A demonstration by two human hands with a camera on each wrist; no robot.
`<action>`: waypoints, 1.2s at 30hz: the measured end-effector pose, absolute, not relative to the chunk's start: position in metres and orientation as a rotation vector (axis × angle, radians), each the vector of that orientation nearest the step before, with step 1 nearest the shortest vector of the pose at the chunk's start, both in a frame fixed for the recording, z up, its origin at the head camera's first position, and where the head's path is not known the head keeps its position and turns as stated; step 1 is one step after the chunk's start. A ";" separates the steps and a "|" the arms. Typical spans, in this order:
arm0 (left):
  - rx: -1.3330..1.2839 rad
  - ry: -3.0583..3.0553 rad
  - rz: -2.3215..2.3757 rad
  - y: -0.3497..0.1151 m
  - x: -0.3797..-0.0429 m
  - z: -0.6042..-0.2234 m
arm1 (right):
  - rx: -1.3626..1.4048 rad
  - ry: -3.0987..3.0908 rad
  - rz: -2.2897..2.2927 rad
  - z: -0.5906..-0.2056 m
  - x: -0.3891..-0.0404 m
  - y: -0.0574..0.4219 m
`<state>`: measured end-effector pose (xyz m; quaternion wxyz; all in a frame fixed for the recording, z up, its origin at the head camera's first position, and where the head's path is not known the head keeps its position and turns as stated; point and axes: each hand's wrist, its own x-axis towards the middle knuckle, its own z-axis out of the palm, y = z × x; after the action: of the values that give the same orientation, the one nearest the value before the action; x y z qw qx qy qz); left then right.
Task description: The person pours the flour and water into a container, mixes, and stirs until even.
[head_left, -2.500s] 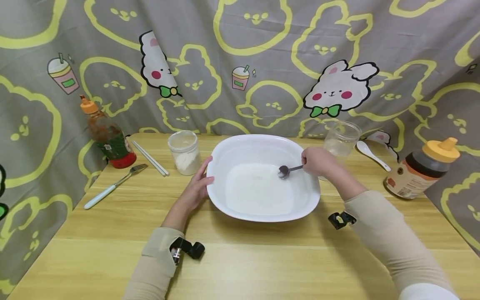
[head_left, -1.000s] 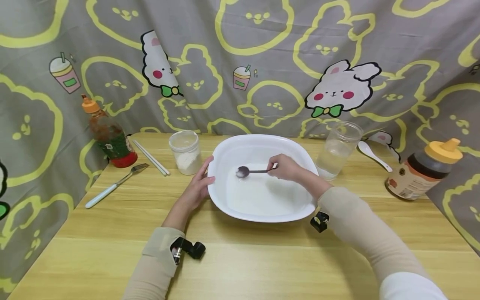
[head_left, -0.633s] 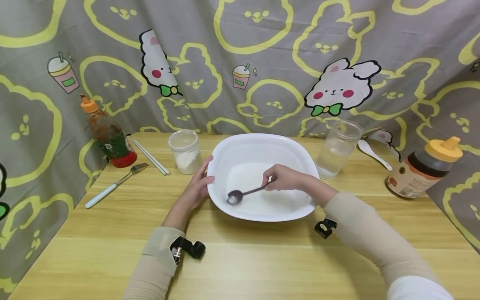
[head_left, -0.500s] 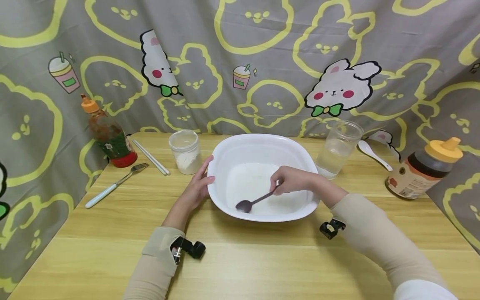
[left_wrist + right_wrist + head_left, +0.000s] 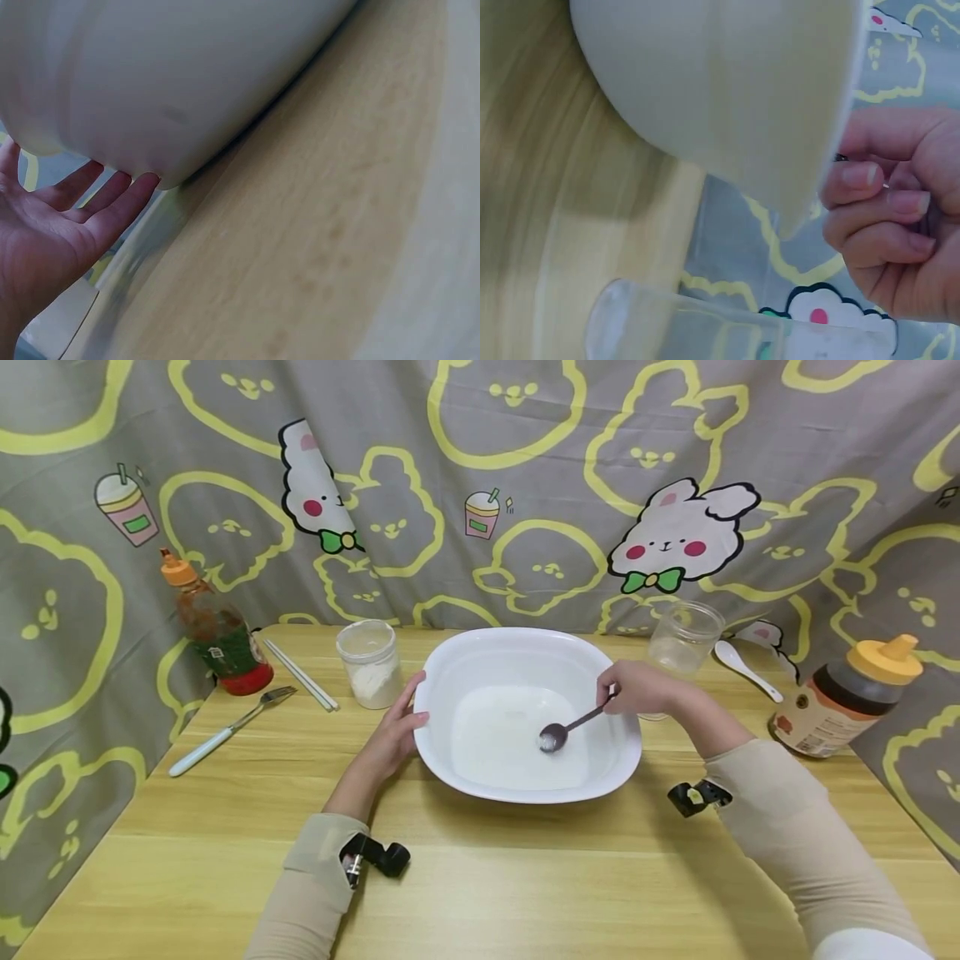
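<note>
In the head view a white oval basin (image 5: 517, 664) stands at the middle of the table. Its inner floor looks white and smooth; I cannot tell how much liquid lies there. My left hand (image 5: 392, 739) holds the basin's left rim, thumb on the rim and fingers against the outer wall, as the left wrist view also shows. With my right hand (image 5: 637, 687) I pinch the handle of a dark spoon (image 5: 553, 737) over the right rim. The spoon's bowl is inside the basin, with something pale in it. In the right wrist view, the basin's wall hides most of the spoon.
A jar of white powder (image 5: 372, 681) stands left of the basin. Chopsticks (image 5: 300, 674), a fork (image 5: 232, 731) and a red sauce bottle (image 5: 221, 635) lie or stand farther left. Right: a clear jar (image 5: 682, 639), partly hidden, a white spoon (image 5: 746, 670) and a yellow-capped bottle (image 5: 843, 702).
My right hand has swept the dark spoon around the basin: leftward, then toward the near side, now back to the right. The left hand has stayed at the rim.
</note>
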<state>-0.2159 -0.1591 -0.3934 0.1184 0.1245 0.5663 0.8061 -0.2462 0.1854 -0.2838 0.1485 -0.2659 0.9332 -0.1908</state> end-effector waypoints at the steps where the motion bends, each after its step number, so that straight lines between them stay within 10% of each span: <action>1: 0.363 1.657 2.359 -0.159 -0.216 -0.394 | -0.743 2.706 -0.561 -0.285 -0.248 0.185; 36: 0.389 1.665 2.361 -0.160 -0.217 -0.395 | -0.872 2.400 -0.789 -0.320 -0.240 0.128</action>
<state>-0.2170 -0.1597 -0.3951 0.1128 0.1326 0.5675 0.8048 -0.2398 0.1282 -0.3201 0.2321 -0.3174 0.8734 -0.2872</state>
